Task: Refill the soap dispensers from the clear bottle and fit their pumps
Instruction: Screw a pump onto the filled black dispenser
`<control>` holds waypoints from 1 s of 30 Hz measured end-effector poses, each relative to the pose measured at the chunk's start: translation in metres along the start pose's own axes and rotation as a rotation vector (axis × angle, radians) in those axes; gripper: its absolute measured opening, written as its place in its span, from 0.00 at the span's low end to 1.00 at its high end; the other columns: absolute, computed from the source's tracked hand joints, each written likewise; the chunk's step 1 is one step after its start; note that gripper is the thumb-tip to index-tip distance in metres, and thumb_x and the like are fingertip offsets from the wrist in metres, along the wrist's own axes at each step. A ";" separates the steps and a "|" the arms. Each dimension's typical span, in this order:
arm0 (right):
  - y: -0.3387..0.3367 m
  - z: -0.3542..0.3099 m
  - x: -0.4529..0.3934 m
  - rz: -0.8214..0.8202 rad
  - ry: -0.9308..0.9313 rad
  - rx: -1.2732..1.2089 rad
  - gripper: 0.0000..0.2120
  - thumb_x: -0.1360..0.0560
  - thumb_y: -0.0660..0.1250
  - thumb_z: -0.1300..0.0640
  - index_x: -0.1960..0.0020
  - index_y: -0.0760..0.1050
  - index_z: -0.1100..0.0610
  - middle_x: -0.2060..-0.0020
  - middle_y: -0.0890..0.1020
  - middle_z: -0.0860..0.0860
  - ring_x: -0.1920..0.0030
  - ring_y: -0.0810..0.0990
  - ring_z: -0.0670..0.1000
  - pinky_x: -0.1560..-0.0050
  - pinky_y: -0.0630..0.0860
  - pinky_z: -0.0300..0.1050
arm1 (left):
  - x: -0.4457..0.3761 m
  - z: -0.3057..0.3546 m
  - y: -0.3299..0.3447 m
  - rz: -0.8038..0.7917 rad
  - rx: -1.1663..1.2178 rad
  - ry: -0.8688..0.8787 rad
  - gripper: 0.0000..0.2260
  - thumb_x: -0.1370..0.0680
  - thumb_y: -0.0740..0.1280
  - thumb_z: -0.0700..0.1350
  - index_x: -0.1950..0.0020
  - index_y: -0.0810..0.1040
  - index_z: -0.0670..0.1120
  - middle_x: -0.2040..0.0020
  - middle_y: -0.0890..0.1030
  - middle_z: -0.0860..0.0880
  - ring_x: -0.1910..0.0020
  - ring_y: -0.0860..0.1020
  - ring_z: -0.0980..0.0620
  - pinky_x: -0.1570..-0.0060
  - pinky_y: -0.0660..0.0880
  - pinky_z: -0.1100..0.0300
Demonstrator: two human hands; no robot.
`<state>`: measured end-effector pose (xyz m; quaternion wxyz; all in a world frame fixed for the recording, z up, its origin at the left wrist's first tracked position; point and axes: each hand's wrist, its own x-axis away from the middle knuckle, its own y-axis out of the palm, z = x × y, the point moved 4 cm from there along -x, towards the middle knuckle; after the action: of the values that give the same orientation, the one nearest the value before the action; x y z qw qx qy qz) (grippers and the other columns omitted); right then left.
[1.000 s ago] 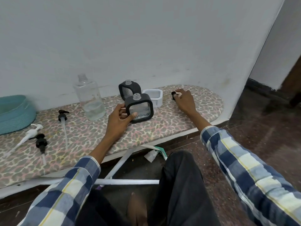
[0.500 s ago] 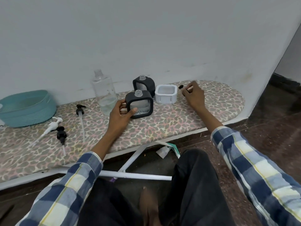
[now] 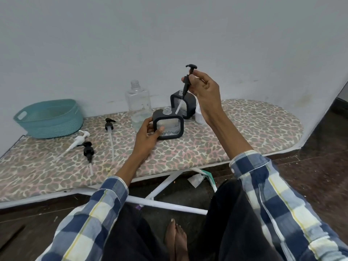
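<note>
Left hand (image 3: 148, 137) grips the near dispenser (image 3: 168, 126); raised right hand (image 3: 204, 89) pinches a black pump (image 3: 188, 78).

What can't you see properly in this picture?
Head view only:
- White dispenser: mostly hidden behind the right hand and wrist.
- Rear black dispenser: partly covered by the held pump.
- Soap level in the front dispenser: the left hand covers part of it.
</note>
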<state>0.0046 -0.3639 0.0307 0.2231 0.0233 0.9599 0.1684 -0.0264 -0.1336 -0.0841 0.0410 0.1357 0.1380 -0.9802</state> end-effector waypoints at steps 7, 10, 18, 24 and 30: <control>0.008 0.000 -0.004 0.048 -0.057 0.060 0.12 0.16 0.70 0.61 0.37 0.82 0.66 0.46 0.88 0.61 0.41 0.87 0.56 0.36 0.83 0.51 | 0.003 0.001 -0.001 0.012 0.024 -0.006 0.19 0.18 0.72 0.53 0.28 0.74 0.57 0.39 0.82 0.59 0.39 0.81 0.58 0.40 0.82 0.53; 0.009 0.005 -0.001 0.041 -0.070 0.122 0.08 0.17 0.70 0.62 0.39 0.83 0.63 0.47 0.89 0.59 0.42 0.88 0.55 0.37 0.83 0.51 | 0.003 0.002 -0.002 0.017 0.007 -0.006 0.19 0.18 0.72 0.54 0.28 0.74 0.59 0.40 0.82 0.59 0.39 0.83 0.49 0.45 0.83 0.50; 0.022 0.022 0.007 -0.079 -0.093 0.431 0.11 0.20 0.74 0.57 0.40 0.85 0.59 0.47 0.89 0.52 0.44 0.88 0.50 0.33 0.81 0.57 | 0.003 0.002 -0.001 0.032 0.012 0.022 0.21 0.18 0.73 0.53 0.26 0.75 0.55 0.40 0.83 0.59 0.41 0.81 0.63 0.43 0.83 0.58; 0.033 0.034 0.012 -0.185 -0.102 0.514 0.11 0.19 0.72 0.57 0.38 0.85 0.56 0.44 0.88 0.48 0.42 0.87 0.45 0.32 0.80 0.54 | 0.001 -0.001 -0.001 0.040 0.020 0.021 0.21 0.19 0.73 0.55 0.26 0.76 0.56 0.40 0.83 0.58 0.41 0.82 0.60 0.43 0.83 0.56; 0.035 0.055 0.021 -0.259 -0.081 0.672 0.12 0.19 0.73 0.54 0.39 0.85 0.57 0.46 0.88 0.48 0.44 0.86 0.44 0.36 0.82 0.53 | 0.000 -0.003 -0.001 0.035 0.017 0.024 0.21 0.18 0.74 0.53 0.26 0.76 0.53 0.40 0.84 0.55 0.43 0.82 0.63 0.47 0.80 0.67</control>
<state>0.0087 -0.3117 -0.0126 0.2605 -0.0199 0.9469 -0.1873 -0.0259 -0.1313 -0.0868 0.0554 0.1503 0.1276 -0.9788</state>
